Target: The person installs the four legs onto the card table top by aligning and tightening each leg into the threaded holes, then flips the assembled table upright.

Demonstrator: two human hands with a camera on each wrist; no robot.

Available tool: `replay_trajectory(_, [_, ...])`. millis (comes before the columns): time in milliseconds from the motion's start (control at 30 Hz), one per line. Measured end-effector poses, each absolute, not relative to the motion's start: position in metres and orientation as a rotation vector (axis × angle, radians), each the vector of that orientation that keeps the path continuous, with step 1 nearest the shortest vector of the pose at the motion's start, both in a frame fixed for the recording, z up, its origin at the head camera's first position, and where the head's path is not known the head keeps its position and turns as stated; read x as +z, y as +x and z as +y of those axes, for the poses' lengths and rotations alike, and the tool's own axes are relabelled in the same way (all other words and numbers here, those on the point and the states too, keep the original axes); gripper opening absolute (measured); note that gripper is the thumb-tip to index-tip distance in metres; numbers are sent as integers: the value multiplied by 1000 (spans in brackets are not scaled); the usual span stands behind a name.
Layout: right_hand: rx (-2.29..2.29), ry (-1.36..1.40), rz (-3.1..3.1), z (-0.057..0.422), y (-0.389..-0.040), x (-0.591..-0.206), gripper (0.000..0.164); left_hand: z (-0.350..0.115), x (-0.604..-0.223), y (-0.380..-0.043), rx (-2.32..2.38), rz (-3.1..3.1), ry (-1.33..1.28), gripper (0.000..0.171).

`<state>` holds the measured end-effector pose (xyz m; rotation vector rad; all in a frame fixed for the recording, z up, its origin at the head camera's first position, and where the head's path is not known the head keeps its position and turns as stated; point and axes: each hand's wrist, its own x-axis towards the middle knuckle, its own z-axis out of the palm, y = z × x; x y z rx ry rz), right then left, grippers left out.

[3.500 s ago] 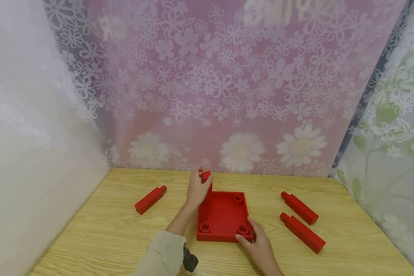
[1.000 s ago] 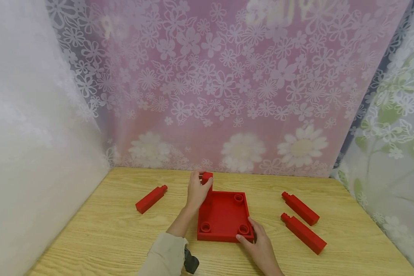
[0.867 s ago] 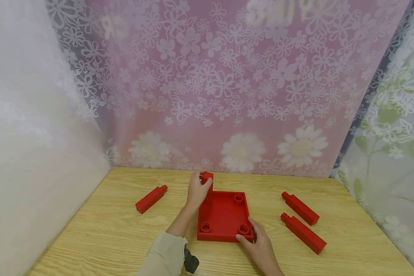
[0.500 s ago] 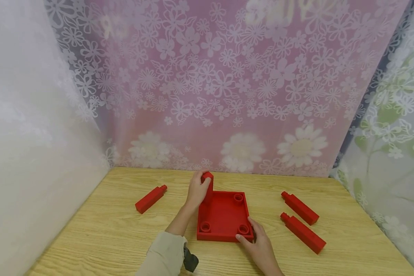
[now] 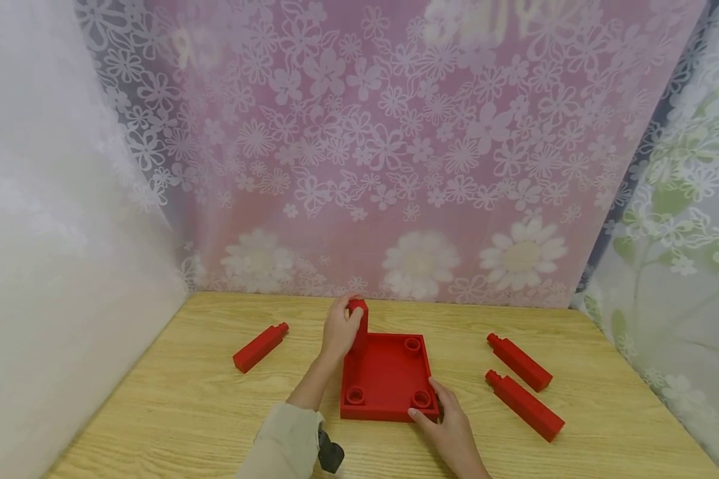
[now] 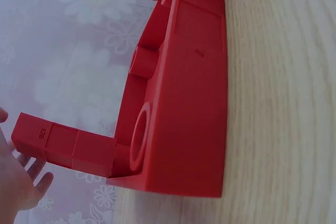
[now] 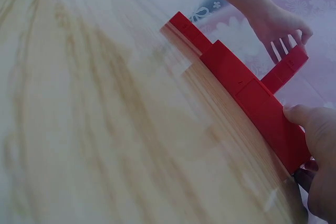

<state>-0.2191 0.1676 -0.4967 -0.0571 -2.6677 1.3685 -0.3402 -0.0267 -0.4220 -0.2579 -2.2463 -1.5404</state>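
A red, shallow square tabletop [image 5: 391, 372] lies underside up, with round sockets in its corners. At its far left corner a red square table leg [image 5: 361, 327] stands upright, and my left hand [image 5: 339, 330] holds its upper part between thumb and fingers. The left wrist view shows the leg [image 6: 63, 145] meeting the corner of the tabletop [image 6: 189, 93]; whether it is fully seated is hidden. My right hand [image 5: 452, 429] grips the tabletop's near right corner, the thumb over the front edge. In the right wrist view this hand [image 7: 320, 140] is partly cut off.
One loose red leg [image 5: 260, 347] lies to the left on the wooden table [image 5: 174, 412]. Two more, a farther leg [image 5: 520, 361] and a nearer leg [image 5: 525, 404], lie to the right. A floral curtain [image 5: 359, 166] hangs behind the table, with sheets at both sides.
The held leg has turned slightly about its upright axis, and the left hand's fingers have shifted around its top. Tabletop, right hand and loose legs remain in place.
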Motion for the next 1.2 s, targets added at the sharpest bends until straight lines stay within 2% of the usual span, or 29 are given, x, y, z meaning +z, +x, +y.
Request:
replay_trajectory(267, [1361,-61,-2669,167,-218,-495,77,-14,-429,-334,-1417,-2157,-66,48])
replay_trajectory(733, [1370,-53,-2665,167,-219,-496,77,-17,-433,-337,-1497,-2118,-105,38])
replay_trajectory(1200, [1357,-55,-2674,168,-219,-497,78,-23,-434,-341,-1583,-2118,-154,37])
